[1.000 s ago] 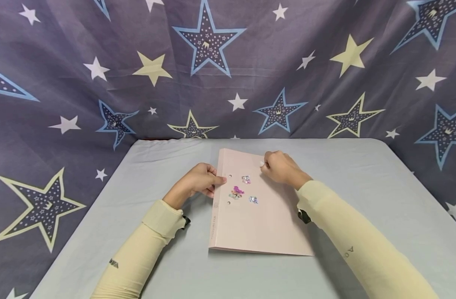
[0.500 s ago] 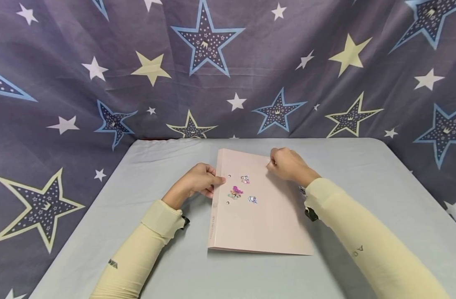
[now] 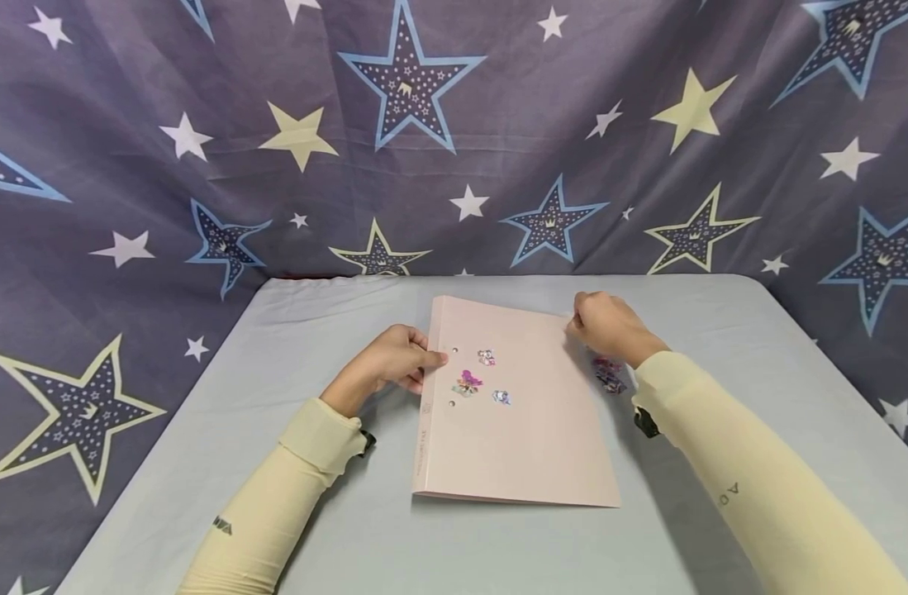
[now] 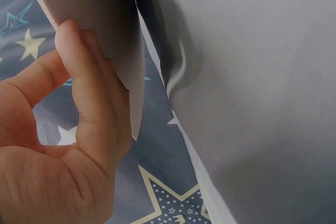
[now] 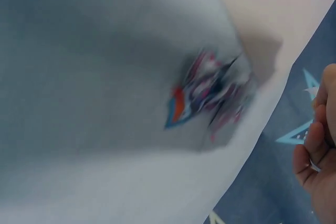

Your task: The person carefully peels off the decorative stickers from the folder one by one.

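Note:
A pale pink file folder (image 3: 528,446) lies on the table, its spine to the left and several small shiny stickers (image 3: 468,382) on its cover. My left hand (image 3: 397,357) pinches the spine edge, thumb on the cover and fingers underneath. In the left wrist view, the fingers (image 4: 92,98) lie along the folder (image 4: 100,9). Over the folder's far right corner, my right hand (image 3: 606,322) has its fingers curled. A small white scrap (image 5: 312,93) shows between its fingertips in the right wrist view; its kind is unclear.
A small colourful heap of shiny sticker-like pieces (image 3: 608,376) lies on the table right of the folder, below my right wrist; it is blurred in the right wrist view. A grey cloth covers the table (image 3: 335,529). A star-patterned curtain (image 3: 394,190) hangs behind.
My right hand has moved right, from above the cover to the folder's far right corner, uncovering the colourful heap beside it. The left hand and folder have stayed in place.

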A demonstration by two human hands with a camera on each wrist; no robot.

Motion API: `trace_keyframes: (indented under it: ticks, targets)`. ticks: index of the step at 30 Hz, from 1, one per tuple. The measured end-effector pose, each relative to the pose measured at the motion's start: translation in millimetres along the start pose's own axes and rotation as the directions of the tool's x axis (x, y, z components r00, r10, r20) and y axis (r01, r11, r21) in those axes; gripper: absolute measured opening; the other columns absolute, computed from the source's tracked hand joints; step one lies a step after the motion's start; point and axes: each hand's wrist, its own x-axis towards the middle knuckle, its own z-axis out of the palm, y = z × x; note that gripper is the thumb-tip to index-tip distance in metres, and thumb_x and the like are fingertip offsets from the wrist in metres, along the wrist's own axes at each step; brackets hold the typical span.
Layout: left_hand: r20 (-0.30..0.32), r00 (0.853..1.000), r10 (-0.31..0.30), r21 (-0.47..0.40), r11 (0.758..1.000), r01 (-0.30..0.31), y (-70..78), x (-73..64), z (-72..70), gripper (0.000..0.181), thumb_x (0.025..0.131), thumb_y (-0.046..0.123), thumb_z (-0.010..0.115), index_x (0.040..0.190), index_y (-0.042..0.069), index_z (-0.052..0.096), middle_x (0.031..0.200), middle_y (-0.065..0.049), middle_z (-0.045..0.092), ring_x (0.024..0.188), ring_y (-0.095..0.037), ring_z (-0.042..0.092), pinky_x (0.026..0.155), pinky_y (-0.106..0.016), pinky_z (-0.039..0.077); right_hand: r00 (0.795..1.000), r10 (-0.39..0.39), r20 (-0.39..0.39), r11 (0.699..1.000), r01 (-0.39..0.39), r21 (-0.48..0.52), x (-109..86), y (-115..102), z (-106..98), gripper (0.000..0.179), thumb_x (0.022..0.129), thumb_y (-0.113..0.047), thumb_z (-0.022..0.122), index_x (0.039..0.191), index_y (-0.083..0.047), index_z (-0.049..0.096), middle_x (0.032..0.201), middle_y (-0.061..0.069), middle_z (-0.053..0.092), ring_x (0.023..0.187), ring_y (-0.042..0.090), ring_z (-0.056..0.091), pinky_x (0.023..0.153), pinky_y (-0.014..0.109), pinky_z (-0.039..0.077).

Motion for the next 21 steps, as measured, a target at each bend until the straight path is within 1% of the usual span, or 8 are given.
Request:
trace_keyframes:
  ticks: [2,5,8,12,15,21]
  targets:
    - [0.0,1.0,0.0,0.001,1.0,0.0,-0.6,0.7,-0.5,0.031,0.095,0.012,0.074,0.107,-0.004,0.05,0.077,-0.01,0.066,0.049,-0.013,0.058,0.048,-0.027,0.059,1.0,0.003,0.016,1.0,-0.003,-0.014,-2.4,5,-1,0.011,0.09,-0.009,0.051,0.079,-0.008,0.05,0.068,0.007,0.051,0.062,0.023,0.049,0.064,0.04,0.045]
    - [-0.001,1.0,-0.001,0.002,1.0,0.001,-0.8,1.0,-0.6,0.032,0.095,0.012,0.074,0.108,-0.004,0.05,0.077,-0.011,0.066,0.049,-0.013,0.059,0.048,-0.027,0.059,1.0,0.0,0.021,0.999,0.0,-0.04,-5.6,13,-1,0.009,0.092,-0.01,0.054,0.084,-0.006,0.054,0.075,0.009,0.059,0.066,0.024,0.055,0.067,0.043,0.052]
    - [0.0,1.0,0.001,0.0,1.0,-0.001,-1.0,1.5,-0.7,0.032,0.095,0.012,0.074,0.108,-0.004,0.05,0.077,-0.011,0.066,0.049,-0.012,0.059,0.048,-0.026,0.059,1.0,-0.013,0.021,0.996,0.015,-0.089,-7.6,19,1,0.01,0.093,-0.01,0.057,0.087,-0.003,0.057,0.08,0.011,0.063,0.069,0.026,0.06,0.071,0.047,0.056]
    - [-0.002,1.0,0.002,0.003,1.0,-0.002,-1.1,1.7,-0.8,0.032,0.095,0.012,0.074,0.108,-0.004,0.05,0.077,-0.011,0.067,0.049,-0.013,0.059,0.048,-0.026,0.059,0.999,-0.042,0.033,0.985,0.046,-0.166,-9.4,23,2,0.013,0.093,-0.011,0.06,0.085,-0.002,0.055,0.077,0.011,0.06,0.067,0.028,0.061,0.07,0.05,0.057]
    - [-0.004,1.0,0.003,0.002,1.0,-0.003,-0.9,1.2,-0.5,0.03,0.095,0.011,0.074,0.107,-0.004,0.051,0.078,-0.012,0.067,0.049,-0.013,0.06,0.048,-0.026,0.059,0.998,-0.047,0.049,0.976,0.056,-0.21,-10.3,26,4,0.016,0.094,-0.012,0.061,0.084,-0.002,0.054,0.075,0.01,0.059,0.067,0.03,0.062,0.071,0.052,0.057]
    - [0.001,1.0,0.008,-0.003,1.0,-0.008,-1.5,0.7,-0.5,0.028,0.095,0.011,0.074,0.104,-0.004,0.052,0.077,-0.012,0.066,0.049,-0.013,0.06,0.048,-0.026,0.059,0.994,-0.045,0.103,0.962,0.071,-0.263,-12.5,27,8,0.022,0.097,-0.018,0.065,0.088,0.0,0.058,0.08,0.014,0.063,0.077,0.038,0.067,0.078,0.056,0.058]
